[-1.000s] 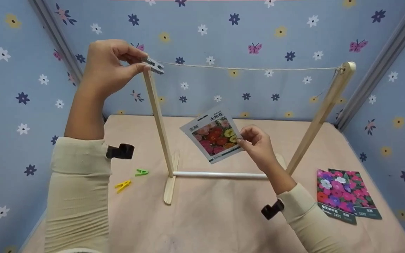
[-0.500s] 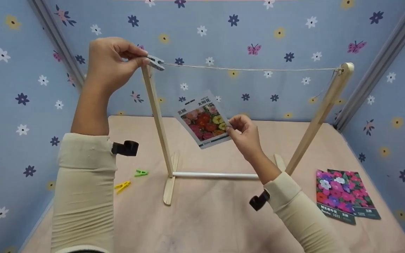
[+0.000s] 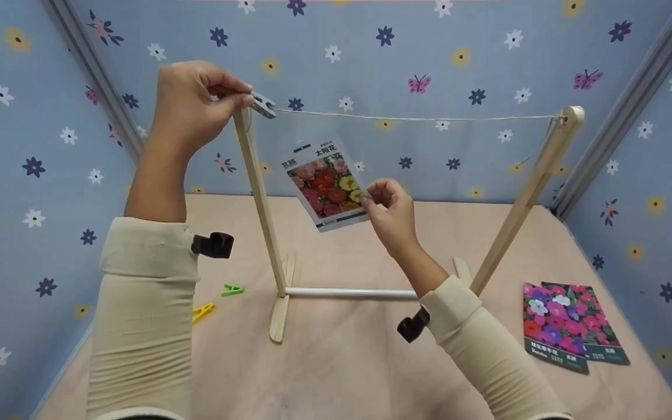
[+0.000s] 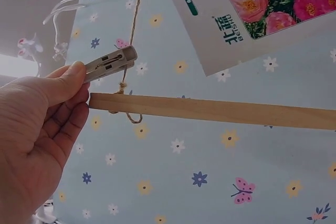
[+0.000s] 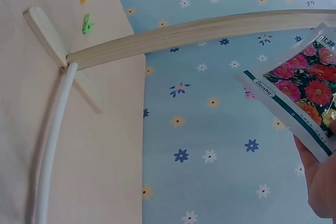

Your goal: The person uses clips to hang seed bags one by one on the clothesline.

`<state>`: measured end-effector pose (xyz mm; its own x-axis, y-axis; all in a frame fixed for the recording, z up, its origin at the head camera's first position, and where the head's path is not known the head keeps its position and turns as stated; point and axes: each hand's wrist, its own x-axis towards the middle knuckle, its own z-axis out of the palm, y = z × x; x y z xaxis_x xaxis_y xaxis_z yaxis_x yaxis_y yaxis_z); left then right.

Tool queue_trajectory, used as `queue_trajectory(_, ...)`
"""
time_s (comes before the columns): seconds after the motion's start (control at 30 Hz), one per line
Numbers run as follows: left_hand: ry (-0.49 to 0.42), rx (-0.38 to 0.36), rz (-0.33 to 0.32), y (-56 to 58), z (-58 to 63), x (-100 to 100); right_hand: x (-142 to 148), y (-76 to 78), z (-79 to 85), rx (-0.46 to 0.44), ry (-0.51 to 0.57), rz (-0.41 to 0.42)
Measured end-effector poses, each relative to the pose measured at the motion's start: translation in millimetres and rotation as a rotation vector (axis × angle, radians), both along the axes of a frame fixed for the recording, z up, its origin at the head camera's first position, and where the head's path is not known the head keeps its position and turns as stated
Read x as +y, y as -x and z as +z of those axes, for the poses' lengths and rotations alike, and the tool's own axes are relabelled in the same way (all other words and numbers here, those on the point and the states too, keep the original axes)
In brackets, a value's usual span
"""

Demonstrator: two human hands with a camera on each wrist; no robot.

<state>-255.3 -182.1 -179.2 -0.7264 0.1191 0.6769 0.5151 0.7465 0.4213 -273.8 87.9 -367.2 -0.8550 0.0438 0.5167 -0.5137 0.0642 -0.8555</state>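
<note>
My left hand [image 3: 193, 108] pinches a grey clothespin [image 3: 263, 105] beside the top of the left wooden post. In the left wrist view the clothespin's [image 4: 111, 63] tip overlaps the string [image 4: 137, 14], just past the knot at the post. My right hand [image 3: 393, 216] pinches the lower right edge of a seed packet [image 3: 325, 186] with a flower picture. The packet is tilted and hangs below the string, between the two posts. Its printed corner [image 4: 231, 30] also shows in the left wrist view, apart from the clothespin.
A wooden frame has a left post [image 3: 263, 216], a right post [image 3: 528, 204] and a white bottom rod [image 3: 347, 293]. Green [image 3: 233, 289] and yellow [image 3: 203, 312] clothespins lie left of it. Two more flower packets [image 3: 557, 321] overlap on the table at right. Patterned walls enclose the table.
My right hand has carried the seed packet up and left, nearer the string's left end. My left hand has moved slightly right with the grey clothespin.
</note>
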Motion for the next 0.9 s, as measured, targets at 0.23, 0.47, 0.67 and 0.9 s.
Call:
queue_trajectory(0.23, 0.039, -0.052, 0.010, 1.2, 1.5, 1.8, -12.6, -0.6, 10.1, -0.020, 0.008, -0.036)
queue_trajectory(0.47, 0.065, -0.122, 0.027, -0.6, 4.9, 2.3, -25.8, -3.0, 18.9, -0.018, 0.007, -0.083)
queue_trajectory(0.67, 0.107, -0.108, 0.009, 0.3, 5.2, 3.6, -32.2, -4.8, 21.9, -0.006, 0.046, -0.092)
queue_trajectory(0.9, 0.123, -0.104, 0.009, 0.2, 5.6, 5.2, -37.4, -6.8, 23.4, -0.017, 0.068, -0.067)
